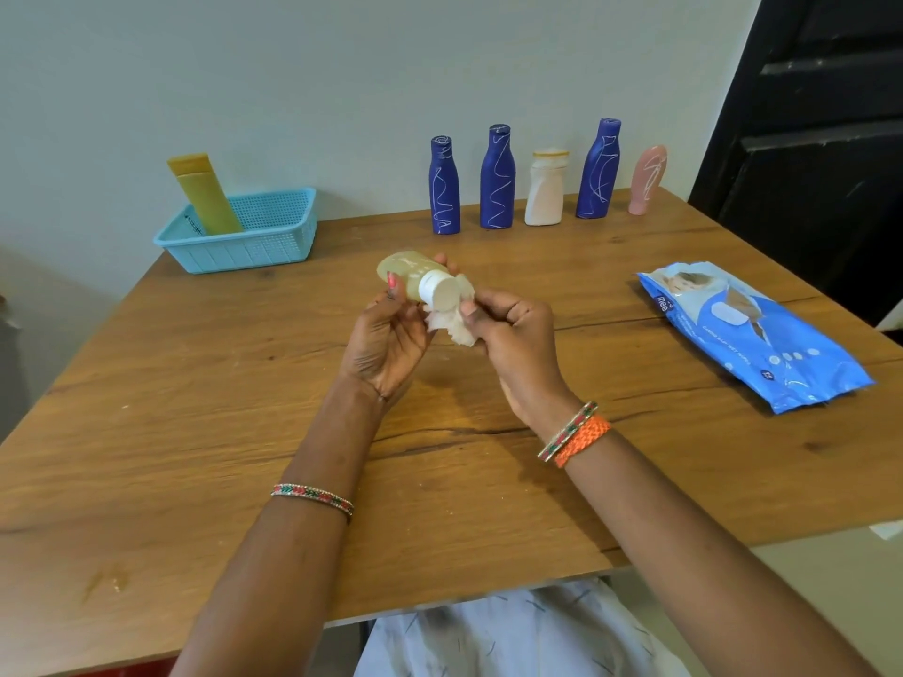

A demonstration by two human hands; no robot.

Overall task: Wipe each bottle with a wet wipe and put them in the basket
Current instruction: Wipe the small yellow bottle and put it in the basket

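Head view, wooden table (205,432), pale wall (244,66), left hand (386,339) gripping bottle (408,273), right hand (513,334) pinching wipe (457,329)

A plain room in a home, by the look of it: a wood-grain counter (195,408) stands against a bare pale wall (244,66), beside a dark panelled door (806,139). Household toiletries sit on it: lotion bottles (496,178), a pack of baby wet wipes (752,329), a small blue plastic basket (244,246).
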